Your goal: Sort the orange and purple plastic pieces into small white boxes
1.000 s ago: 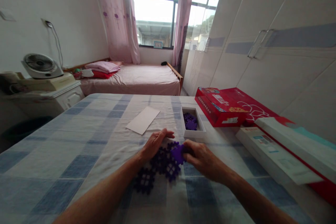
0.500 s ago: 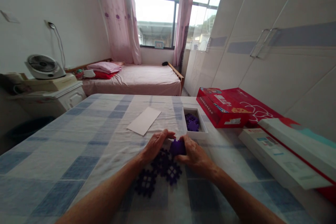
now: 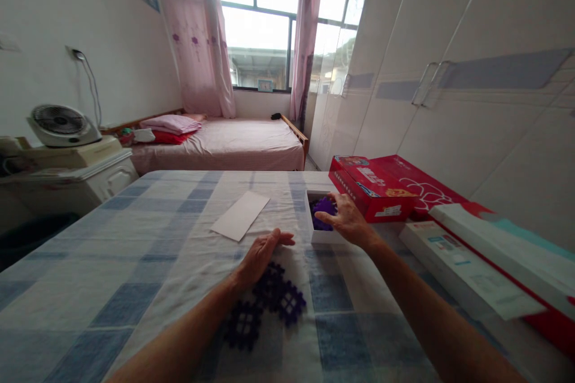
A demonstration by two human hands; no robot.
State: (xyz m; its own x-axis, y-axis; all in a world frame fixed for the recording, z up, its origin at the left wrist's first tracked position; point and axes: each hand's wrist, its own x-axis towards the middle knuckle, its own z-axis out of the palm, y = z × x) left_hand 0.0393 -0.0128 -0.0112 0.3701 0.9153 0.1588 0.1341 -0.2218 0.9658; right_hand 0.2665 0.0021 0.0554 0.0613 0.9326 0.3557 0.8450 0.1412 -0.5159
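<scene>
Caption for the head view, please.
Left hand rests on joined purple blocks on a checked tablecloth while the right hand reaches into a small white box of purple pieces.

Two limbs enter from the lower edge of the head view.

Left forearm (image 3: 179, 335): bare along its whole visible length, lean, tapering to the wrist.

Left hand (image 3: 260, 257): bare, its back in view, with long fingers and a distinct thumb.

Right forearm (image 3: 426, 317): bare likewise and of like build, tapering to a narrow wrist.

Right hand (image 3: 345, 218): bare, its back in view, knuckle ridges and tendon lines faintly marked.

Fingernails are too small to make out. The upper arms lie outside the frame.
</scene>
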